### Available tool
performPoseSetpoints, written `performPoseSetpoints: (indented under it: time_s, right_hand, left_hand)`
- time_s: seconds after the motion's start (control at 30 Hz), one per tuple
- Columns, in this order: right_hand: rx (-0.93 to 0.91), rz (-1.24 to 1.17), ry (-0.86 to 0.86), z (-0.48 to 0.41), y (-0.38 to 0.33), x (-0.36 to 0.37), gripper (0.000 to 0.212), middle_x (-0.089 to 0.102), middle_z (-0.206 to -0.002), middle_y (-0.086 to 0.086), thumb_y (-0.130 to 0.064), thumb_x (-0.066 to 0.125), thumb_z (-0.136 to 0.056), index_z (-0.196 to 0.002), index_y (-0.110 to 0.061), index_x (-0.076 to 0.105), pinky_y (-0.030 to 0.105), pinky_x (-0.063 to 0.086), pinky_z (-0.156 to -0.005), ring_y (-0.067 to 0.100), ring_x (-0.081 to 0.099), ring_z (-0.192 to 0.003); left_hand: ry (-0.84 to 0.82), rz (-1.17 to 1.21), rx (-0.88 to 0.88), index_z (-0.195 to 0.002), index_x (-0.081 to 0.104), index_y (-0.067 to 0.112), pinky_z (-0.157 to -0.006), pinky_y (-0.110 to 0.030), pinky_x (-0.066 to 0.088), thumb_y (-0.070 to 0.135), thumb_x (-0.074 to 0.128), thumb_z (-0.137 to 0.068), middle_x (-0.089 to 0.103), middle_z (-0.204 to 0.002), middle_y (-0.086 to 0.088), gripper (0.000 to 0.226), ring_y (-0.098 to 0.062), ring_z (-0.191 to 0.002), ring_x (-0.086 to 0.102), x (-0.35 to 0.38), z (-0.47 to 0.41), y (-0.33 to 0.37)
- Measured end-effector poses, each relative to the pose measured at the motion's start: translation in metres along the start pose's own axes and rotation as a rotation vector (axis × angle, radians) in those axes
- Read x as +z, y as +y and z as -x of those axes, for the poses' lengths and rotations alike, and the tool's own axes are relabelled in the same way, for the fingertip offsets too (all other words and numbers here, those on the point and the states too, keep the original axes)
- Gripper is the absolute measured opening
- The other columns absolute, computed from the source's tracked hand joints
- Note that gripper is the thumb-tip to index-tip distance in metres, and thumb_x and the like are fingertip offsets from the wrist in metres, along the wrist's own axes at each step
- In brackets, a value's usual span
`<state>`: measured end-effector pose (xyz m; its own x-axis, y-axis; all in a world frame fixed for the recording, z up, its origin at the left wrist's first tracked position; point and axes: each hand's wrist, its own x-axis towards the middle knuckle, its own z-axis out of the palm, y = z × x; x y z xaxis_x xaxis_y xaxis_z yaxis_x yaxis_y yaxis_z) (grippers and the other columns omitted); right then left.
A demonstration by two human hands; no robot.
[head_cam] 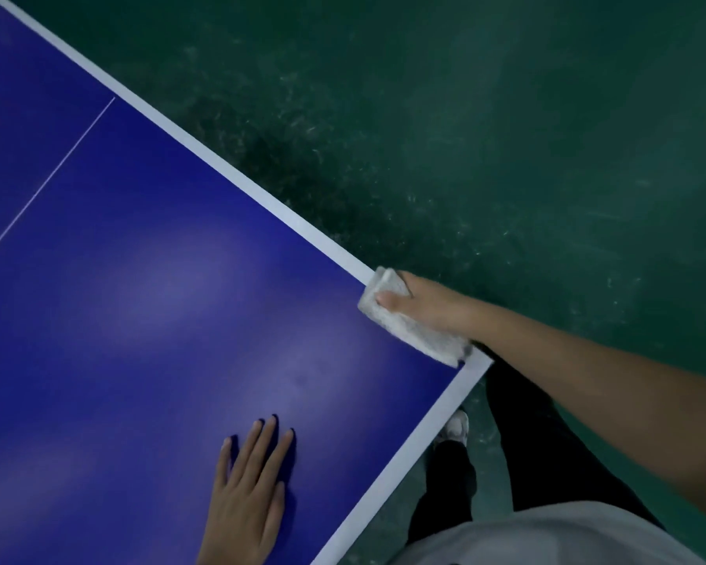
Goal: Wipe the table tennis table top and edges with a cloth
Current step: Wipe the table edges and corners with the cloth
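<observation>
The blue table tennis table (147, 303) fills the left of the view, with a white border line along its side edge and end edge. A folded white cloth (414, 330) is wrapped over the side edge close to the near corner. My right hand (422, 303) grips the cloth, thumb on top of it and fingers down over the table's side. My left hand (247, 491) rests flat on the blue top near the end edge, fingers straight and spread.
A thin white centre line (50, 181) crosses the top at the left. Dark green scuffed floor (506, 136) lies beyond the table. My own legs in dark trousers and a white shoe (457, 428) stand just past the corner.
</observation>
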<state>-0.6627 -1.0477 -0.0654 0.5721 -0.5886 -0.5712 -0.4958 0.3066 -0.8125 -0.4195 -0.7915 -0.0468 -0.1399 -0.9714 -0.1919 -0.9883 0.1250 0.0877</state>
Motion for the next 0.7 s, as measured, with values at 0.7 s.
performPoseSetpoints:
  time_s: [0.7]
  right_hand:
    - [-0.092,-0.111,-0.16,-0.072,-0.033,0.0,0.063,0.038,-0.147,0.006,-0.035,0.045,-0.097,-0.148,-0.011,0.018,0.036,0.032,-0.111,0.013,0.039,-0.133]
  left_hand:
    - [0.287,0.252,-1.12,-0.15,0.011,0.018,-0.114,-0.045,0.0,0.025,0.021,-0.1,0.005,-0.158,0.003,0.051,-0.014,-0.145,0.0,-0.041,-0.321,-0.057]
